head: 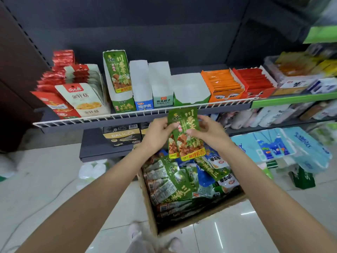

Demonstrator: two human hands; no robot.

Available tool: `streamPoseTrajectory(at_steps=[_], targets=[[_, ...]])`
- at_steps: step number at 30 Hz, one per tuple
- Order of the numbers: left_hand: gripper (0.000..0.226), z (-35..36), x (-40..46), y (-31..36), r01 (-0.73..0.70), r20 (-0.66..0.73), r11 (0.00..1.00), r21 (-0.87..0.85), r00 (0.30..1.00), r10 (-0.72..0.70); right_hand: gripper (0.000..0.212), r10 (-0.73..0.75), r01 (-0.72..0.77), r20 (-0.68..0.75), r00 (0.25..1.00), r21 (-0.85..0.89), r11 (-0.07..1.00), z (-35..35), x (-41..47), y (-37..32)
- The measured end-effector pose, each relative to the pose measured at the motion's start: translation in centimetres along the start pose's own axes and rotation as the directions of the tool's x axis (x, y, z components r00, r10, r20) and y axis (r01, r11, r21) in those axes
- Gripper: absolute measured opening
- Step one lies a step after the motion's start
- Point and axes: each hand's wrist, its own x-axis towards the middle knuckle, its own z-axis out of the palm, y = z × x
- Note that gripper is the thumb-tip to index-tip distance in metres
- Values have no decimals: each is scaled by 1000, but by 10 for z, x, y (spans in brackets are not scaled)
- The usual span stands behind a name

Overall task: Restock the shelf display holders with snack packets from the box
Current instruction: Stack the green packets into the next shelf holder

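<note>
The single head-worn camera looked forward and steeply down from standing height, its wide angle bowing the shelf rail point(138, 114) across the middle of the frame. It sat close enough that both forearms ran in from the lower corners to the frame's centre. The cardboard box point(151, 214) lay at lower centre, the floor point(45, 179) at lower left.

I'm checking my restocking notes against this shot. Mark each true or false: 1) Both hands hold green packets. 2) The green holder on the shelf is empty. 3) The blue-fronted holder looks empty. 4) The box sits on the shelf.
1) True: the left hand and right hand hold green packets.
2) False: the green holder shows a packet inside.
3) True: the blue-fronted holder shows only white interior.
4) False: the box sits on the floor.
</note>
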Motion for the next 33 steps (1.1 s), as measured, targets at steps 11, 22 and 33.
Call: streamPoseTrajectory(at_steps=[11, 22, 33], targets=[[24, -144, 48, 21, -84, -323, 996, -11, 943, 76, 20, -189, 189, -29, 982, 22, 982, 93, 86, -98], [7, -278, 176, 5, -155, -233, 891, 427, 933, 274, 22, -199, 164, -179, 963, -196, 967, 181, 238, -172], [8, -298, 220, -28, -189, -93, 866, 463, 961, 260, 16, -195, 147, -135, 972, -299, 943, 192, 274, -155]])
